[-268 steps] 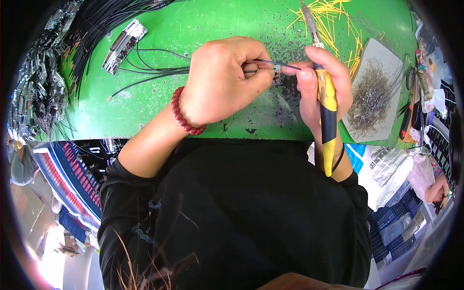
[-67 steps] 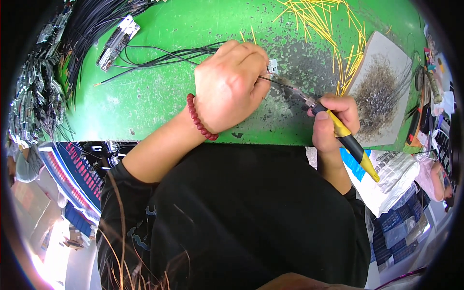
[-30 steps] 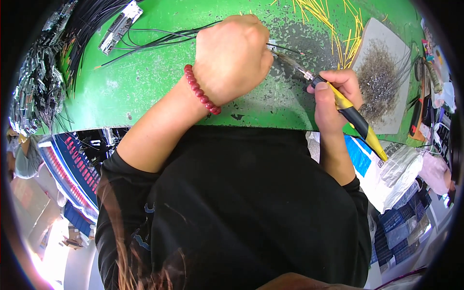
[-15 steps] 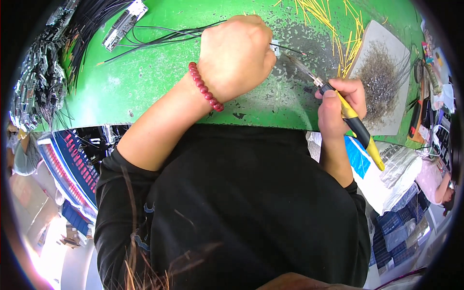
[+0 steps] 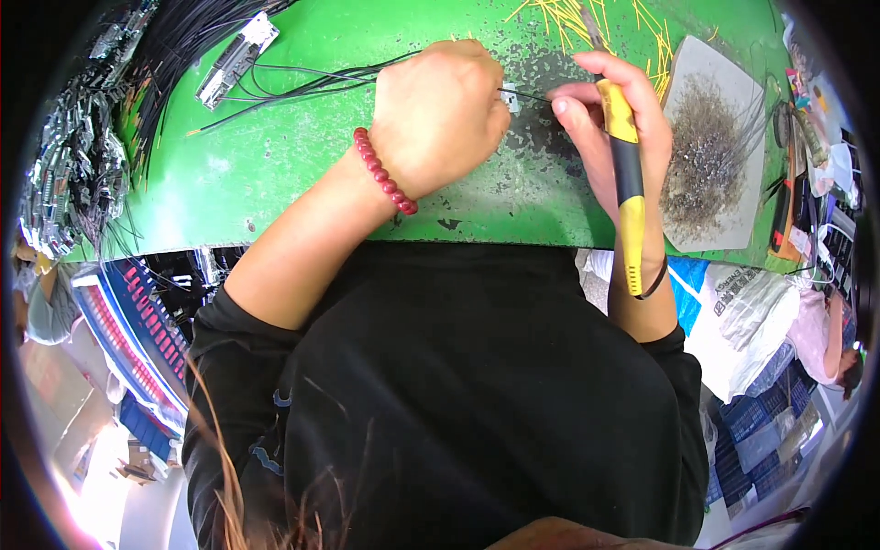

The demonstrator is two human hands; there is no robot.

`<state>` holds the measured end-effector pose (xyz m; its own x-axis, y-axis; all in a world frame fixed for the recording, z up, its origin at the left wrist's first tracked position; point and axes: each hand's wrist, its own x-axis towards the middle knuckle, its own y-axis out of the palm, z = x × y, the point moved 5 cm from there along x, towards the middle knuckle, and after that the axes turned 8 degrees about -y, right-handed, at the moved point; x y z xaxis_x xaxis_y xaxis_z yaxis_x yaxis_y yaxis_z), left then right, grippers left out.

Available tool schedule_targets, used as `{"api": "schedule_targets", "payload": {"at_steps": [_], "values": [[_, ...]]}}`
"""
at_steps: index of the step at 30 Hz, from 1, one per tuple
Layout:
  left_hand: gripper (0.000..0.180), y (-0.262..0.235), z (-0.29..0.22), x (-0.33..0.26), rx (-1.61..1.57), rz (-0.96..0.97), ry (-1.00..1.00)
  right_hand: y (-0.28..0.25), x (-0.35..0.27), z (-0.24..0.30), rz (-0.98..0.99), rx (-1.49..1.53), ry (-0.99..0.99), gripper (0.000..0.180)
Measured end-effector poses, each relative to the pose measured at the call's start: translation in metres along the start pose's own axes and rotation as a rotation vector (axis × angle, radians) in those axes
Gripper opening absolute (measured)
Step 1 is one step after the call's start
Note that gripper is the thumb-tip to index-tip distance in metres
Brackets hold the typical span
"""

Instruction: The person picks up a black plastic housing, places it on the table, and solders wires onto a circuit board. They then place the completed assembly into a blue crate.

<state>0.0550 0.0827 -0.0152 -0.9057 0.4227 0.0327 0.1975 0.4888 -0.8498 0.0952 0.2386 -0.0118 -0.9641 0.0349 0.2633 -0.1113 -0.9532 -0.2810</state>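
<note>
My left hand (image 5: 442, 117), a red bead bracelet at its wrist, is closed over a small silver-white part (image 5: 511, 97) that sticks out past its knuckles. Its fingertips are hidden beneath it. Black wires (image 5: 316, 84) run leftward from under that hand. In my right hand (image 5: 632, 124) lies a yellow and black soldering iron (image 5: 627, 170), its metal tip pointing away toward the far edge. Thumb and forefinger of that same hand meet at the end of a thin black wire (image 5: 533, 94) coming from the silver-white part.
A silver slotted metal piece (image 5: 236, 62) lies at the far left, near a bundle of black wires (image 5: 174, 55) and heaped metal pieces (image 5: 78, 156). Yellow wires (image 5: 568, 20) are scattered at the back. A grey board (image 5: 710, 165) with dark residue lies right on the green table (image 5: 302, 156).
My right hand has moved up and left to the black wire's end. The soldering iron has swung from pointing at the silver-white part to pointing away. My left hand has barely shifted.
</note>
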Motion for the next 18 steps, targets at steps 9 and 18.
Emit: {"api": "schedule_targets", "payload": {"at_steps": [9,18], "values": [[0.013,-0.01,0.004,0.003,-0.161,0.122,0.013,0.012,-0.008,0.001,-0.007,-0.166,-0.234,0.038],[0.009,-0.008,0.009,0.0,-0.23,0.142,-0.017,0.016,-0.012,0.001,-0.073,-0.195,-0.287,0.038]]}}
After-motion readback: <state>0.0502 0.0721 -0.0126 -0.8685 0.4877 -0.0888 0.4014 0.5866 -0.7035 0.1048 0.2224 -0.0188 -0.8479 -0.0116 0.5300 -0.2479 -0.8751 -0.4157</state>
